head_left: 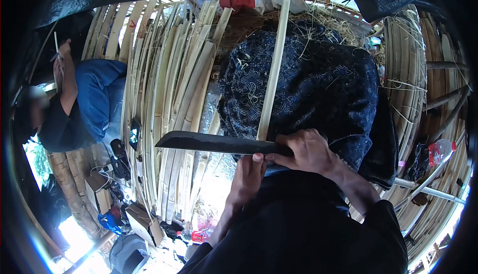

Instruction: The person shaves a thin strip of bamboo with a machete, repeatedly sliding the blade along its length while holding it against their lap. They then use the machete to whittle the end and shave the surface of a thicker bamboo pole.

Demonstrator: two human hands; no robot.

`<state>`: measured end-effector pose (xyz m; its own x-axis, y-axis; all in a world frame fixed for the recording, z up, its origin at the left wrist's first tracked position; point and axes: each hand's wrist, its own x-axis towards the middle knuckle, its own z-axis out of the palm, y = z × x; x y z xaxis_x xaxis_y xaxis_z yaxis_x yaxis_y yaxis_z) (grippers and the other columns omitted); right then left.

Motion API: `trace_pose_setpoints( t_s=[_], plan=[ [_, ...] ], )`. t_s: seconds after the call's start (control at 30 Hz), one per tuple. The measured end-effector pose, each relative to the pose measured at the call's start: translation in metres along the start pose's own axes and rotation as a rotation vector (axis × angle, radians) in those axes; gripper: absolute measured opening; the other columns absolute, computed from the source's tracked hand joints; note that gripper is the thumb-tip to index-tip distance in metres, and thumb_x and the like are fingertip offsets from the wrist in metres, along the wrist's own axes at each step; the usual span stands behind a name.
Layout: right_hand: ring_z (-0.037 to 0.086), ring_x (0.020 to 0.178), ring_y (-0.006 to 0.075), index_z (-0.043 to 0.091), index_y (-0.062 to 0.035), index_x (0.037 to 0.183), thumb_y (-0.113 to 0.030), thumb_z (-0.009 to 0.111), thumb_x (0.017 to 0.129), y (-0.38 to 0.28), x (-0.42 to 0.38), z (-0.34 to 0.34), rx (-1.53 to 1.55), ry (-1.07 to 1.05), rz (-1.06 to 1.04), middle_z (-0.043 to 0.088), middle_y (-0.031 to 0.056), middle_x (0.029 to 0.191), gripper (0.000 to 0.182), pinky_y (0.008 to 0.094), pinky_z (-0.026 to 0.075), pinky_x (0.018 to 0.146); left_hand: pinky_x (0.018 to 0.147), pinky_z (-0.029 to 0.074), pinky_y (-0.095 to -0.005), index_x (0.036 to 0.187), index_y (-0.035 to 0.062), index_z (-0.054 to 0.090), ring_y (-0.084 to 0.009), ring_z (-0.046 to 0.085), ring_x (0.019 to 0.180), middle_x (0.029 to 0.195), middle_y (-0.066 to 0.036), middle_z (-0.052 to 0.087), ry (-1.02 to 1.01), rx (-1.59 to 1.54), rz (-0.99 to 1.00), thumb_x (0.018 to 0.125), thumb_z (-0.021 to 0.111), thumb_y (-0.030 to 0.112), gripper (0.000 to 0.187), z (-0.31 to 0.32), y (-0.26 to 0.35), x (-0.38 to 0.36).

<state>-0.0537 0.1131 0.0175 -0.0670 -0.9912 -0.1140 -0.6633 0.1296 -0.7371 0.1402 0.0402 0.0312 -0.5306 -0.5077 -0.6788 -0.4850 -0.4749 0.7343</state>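
My right hand (307,152) is closed round the handle of a machete (209,143). Its long dark blade points left, lying crosswise in front of me. A long pale bamboo strip (275,70) runs from the top of the view down to the blade and passes behind it. Just below the blade, my left hand (245,177) is closed with its thumb up, at the near end of the strip. The blade hides where strip and fingers meet. Beneath the strip, a dark blue patterned cloth (303,85) covers a bulky heap.
Many split bamboo strips (172,75) lean to the left. Another person (59,105) sits at far left, holding a thin strip. More bamboo (406,70) and a plastic bottle (440,153) are at right. Cardboard boxes (144,224) and a grey hat (128,254) lie at lower left.
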Motion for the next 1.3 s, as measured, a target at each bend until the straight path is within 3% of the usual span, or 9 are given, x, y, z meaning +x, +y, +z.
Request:
trace_pose_setpoints(
  t_s=[0.07,0.17,0.4,0.47,0.7,0.77,0.87,1.13,1.3],
  plan=[
    [0.069,0.057,0.0253,0.068,-0.0079,0.082,-0.052,0.071,0.086,-0.002,-0.001,0.007,-0.022,0.041,0.006,0.066,0.0085,0.063,0.044,0.0374,0.055,0.054,0.051,0.037,-0.0362,0.090,-0.0015,0.054,-0.0184,0.048,0.055,0.064,-0.009,0.050,0.186,0.409,0.459,0.107,0.046,0.034,0.040,0.002,-0.022,0.006],
    [0.065,0.047,0.0207,0.066,-0.0073,0.076,-0.053,0.070,0.087,-0.007,-0.002,0.016,-0.094,0.212,-0.048,0.064,0.0066,0.057,0.047,0.0329,0.053,0.045,0.053,0.040,-0.0432,0.090,-0.0031,0.054,-0.0301,0.054,0.056,0.067,-0.018,0.055,0.311,0.553,0.632,0.105,0.051,0.026,0.033,0.002,-0.034,0.012],
    [0.064,0.050,0.0191,0.060,-0.0088,0.075,-0.051,0.074,0.083,-0.003,-0.004,0.022,-0.158,0.281,-0.059,0.060,0.0033,0.061,0.045,0.0321,0.050,0.045,0.054,0.043,-0.0424,0.089,-0.0029,0.054,-0.0305,0.057,0.058,0.067,-0.018,0.057,0.341,0.604,0.618,0.104,0.051,0.022,0.029,0.007,-0.018,0.007],
    [0.064,0.053,0.0204,0.060,-0.0087,0.076,-0.050,0.076,0.081,0.000,-0.003,0.023,-0.158,0.278,-0.059,0.060,0.0035,0.064,0.044,0.0332,0.051,0.048,0.052,0.043,-0.0392,0.089,-0.0025,0.055,-0.0249,0.054,0.054,0.064,-0.015,0.055,0.252,0.367,0.337,0.106,0.049,0.023,0.031,0.009,-0.005,0.002],
    [0.064,0.052,0.0153,0.059,-0.0105,0.074,-0.059,0.069,0.084,0.006,0.000,0.020,-0.328,0.297,-0.128,0.057,0.0014,0.060,0.050,0.0290,0.051,0.046,0.050,0.039,-0.0365,0.083,-0.0024,0.054,-0.0201,0.049,0.051,0.061,-0.012,0.053,0.277,0.463,0.492,0.107,0.046,0.028,0.040,0.009,-0.002,0.006],
    [0.064,0.053,0.0149,0.059,-0.0104,0.074,-0.059,0.069,0.084,0.007,0.003,0.014,-0.363,0.293,-0.145,0.056,0.0011,0.059,0.050,0.0287,0.051,0.047,0.050,0.038,-0.0347,0.078,-0.0019,0.053,-0.0168,0.046,0.051,0.060,-0.009,0.051,0.183,0.286,0.147,0.108,0.044,0.031,0.046,0.008,0.010,0.004],
    [0.065,0.054,0.0154,0.061,-0.0097,0.076,-0.058,0.070,0.083,0.007,0.007,0.001,-0.349,0.276,-0.192,0.057,0.0015,0.060,0.050,0.0285,0.052,0.048,0.046,0.031,-0.0283,0.081,0.0013,0.056,-0.0074,0.039,0.049,0.059,0.002,0.042,0.144,0.171,0.175,0.107,0.041,0.043,0.052,0.009,0.009,0.007],
    [0.069,0.052,0.0233,0.063,-0.0066,0.094,-0.059,0.066,0.088,0.013,0.004,-0.021,-0.100,-0.184,-0.024,0.064,0.0083,0.056,0.052,0.0359,0.055,0.049,0.048,0.028,-0.0276,0.077,0.0022,0.054,-0.0076,0.038,0.052,0.058,0.002,0.042,0.020,0.048,0.039,0.106,0.039,0.049,0.057,0.008,0.011,0.002],
    [0.068,0.053,0.0256,0.065,-0.0082,0.091,-0.059,0.066,0.089,0.004,-0.001,-0.030,-0.173,-0.177,-0.003,0.063,0.0083,0.056,0.050,0.0375,0.055,0.053,0.051,0.031,-0.0306,0.076,0.0002,0.054,-0.0104,0.039,0.054,0.059,-0.001,0.044,-0.027,0.017,0.022,0.106,0.043,0.044,0.055,0.007,0.007,0.006]
  ],
)
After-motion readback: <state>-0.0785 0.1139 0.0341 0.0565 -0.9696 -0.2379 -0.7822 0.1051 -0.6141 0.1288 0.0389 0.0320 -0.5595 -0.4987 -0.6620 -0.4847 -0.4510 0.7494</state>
